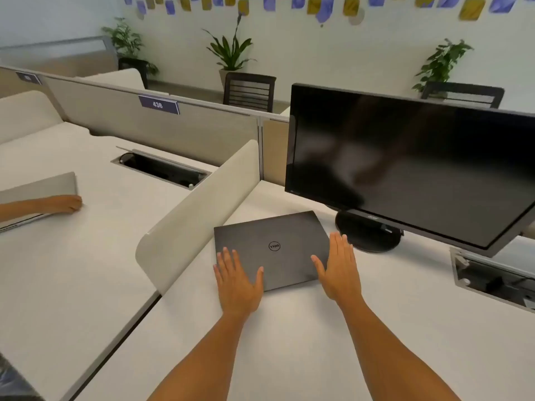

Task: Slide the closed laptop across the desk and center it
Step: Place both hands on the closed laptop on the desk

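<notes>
A closed dark grey laptop with a round logo lies flat on the white desk, close to the low cream divider on its left. My left hand rests flat over the laptop's near left corner, fingers spread. My right hand is flat along the laptop's right edge, thumb on the lid, fingers apart. Neither hand grips the laptop.
A black monitor on a round stand stands just right of the laptop. A cream divider borders the desk's left side. An open cable tray is at the right. Another person's hand holds a silver laptop on the neighbouring desk.
</notes>
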`<state>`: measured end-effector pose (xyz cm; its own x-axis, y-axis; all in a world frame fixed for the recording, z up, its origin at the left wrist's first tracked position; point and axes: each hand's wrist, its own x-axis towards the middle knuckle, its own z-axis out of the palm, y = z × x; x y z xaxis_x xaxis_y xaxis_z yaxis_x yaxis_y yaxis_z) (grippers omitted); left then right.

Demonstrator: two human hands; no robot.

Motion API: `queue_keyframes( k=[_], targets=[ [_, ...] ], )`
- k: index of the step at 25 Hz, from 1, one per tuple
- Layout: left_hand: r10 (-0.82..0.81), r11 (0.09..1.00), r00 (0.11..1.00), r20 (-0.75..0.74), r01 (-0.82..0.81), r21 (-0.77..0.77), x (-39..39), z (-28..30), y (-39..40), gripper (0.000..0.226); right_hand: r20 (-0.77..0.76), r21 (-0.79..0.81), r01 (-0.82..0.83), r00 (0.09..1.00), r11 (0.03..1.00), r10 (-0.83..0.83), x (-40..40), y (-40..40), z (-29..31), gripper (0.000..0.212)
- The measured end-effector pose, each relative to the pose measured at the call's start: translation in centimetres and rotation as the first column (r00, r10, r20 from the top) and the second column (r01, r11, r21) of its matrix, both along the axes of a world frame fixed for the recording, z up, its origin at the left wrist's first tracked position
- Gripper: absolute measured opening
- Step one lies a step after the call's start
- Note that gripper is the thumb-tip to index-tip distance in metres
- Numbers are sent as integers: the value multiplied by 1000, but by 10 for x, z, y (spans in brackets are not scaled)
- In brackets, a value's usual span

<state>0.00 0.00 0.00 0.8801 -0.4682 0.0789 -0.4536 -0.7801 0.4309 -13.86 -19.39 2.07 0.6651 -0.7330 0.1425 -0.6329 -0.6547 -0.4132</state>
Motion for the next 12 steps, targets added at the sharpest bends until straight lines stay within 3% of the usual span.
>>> queue_keyframes(
  k=[5, 12],
  targets=[
    [229, 959, 951, -206, -257, -121, 12, -7, -2, 88, -50, 379, 178, 984, 908, -172, 9, -6, -18, 98],
    [431, 857, 814, -390, -504, -105, 29, 5, -27, 103, -128, 454, 288, 958, 843, -259, 27, -25, -15, 106]
  ],
)
